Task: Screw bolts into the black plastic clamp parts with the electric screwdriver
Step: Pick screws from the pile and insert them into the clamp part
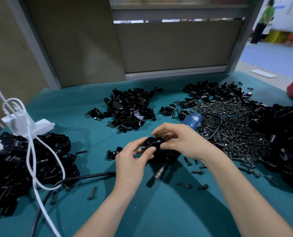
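Over the middle of the teal table, my left hand point(133, 159) grips a black plastic clamp part point(153, 142) from the left. My right hand point(178, 141) meets it from the right, its fingertips pinching a small bolt point(155, 134) at the clamp's top. The electric screwdriver point(192, 120), blue-bodied with a black front and a metal bit holder point(160, 171), lies on the table under my hands. A large heap of loose bolts point(231, 124) spreads to the right.
Piles of black clamp parts lie at the left point(27, 168), centre back point(130, 108), back right point(214, 91) and far right point(285, 142). A white power strip point(27, 124) with white cable point(33, 159) sits left. A black cord point(84, 177) and stray bolts lie in front.
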The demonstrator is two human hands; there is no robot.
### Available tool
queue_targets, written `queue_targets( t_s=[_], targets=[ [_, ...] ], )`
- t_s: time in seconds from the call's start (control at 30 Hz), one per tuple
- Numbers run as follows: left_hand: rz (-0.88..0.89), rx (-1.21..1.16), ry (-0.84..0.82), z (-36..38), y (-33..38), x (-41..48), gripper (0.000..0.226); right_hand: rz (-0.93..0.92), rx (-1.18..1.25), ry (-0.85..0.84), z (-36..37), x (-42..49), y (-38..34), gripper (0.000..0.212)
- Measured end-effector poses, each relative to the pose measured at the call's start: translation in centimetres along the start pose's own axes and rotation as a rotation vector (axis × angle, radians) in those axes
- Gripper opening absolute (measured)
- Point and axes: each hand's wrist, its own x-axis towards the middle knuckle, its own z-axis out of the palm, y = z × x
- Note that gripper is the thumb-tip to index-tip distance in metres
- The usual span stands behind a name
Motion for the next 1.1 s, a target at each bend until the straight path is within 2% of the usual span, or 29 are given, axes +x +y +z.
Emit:
queue_targets(
  t_s=[0.1,0.17,0.27,0.33,0.43,0.57,0.63,0.7,0.77,0.83,0.9,1.03,1.1],
  targets=[
    [-0.018,-0.005,0.001,-0.1,-0.2,0.1,0.028,-0.015,-0.024,-0.029,-0.4,-0.3,-0.3,0.047],
    [-0.031,-0.021,0.010,-0.2,-0.3,0.1,0.027,-0.025,0.012,0.045,-2.3,-1.0,-0.3,0.056],
    [-0.039,-0.005,0.014,-0.3,-0.3,0.1,0.026,0.071,0.027,0.473,-7.0,-2.7,0.7,0.042],
    [-0.030,0.020,0.015,-0.2,-0.3,0.0,0.026,0.239,-0.129,0.627,-9.6,-3.9,2.2,0.026],
    [-0.012,0.045,0.012,-0.1,0.0,-0.2,0.026,0.462,-0.381,0.508,-11.2,-4.9,4.6,0.018],
    [-0.010,0.066,0.004,-0.1,0.1,-0.3,0.025,0.558,-0.557,0.319,-10.9,-5.9,5.3,0.017],
    [-0.011,0.070,0.002,-0.1,0.1,-0.4,0.025,0.529,-0.622,0.342,-10.2,-6.2,5.0,0.026],
    [-0.009,0.069,0.002,-0.1,0.1,-0.3,0.025,0.428,-0.638,0.416,-9.4,-6.5,3.9,0.014],
    [-0.002,0.073,0.003,0.0,0.1,-0.4,0.025,0.365,-0.613,0.348,-8.3,-6.9,2.5,0.012],
    [0.000,0.079,0.007,0.0,0.2,-0.4,0.026,0.380,-0.621,0.192,-6.8,-7.1,1.7,0.012],
    [0.000,0.076,0.014,0.0,0.2,-0.4,0.027,0.399,-0.679,0.109,-5.3,-7.2,1.8,0.008],
    [-0.002,0.083,0.005,0.0,0.2,-0.4,0.027,0.471,-0.685,0.113,-4.4,-7.5,2.0,0.009],
    [-0.005,0.084,0.003,0.0,0.2,-0.4,0.027,0.500,-0.707,0.146,-4.1,-7.9,2.2,0.016]
  ],
)
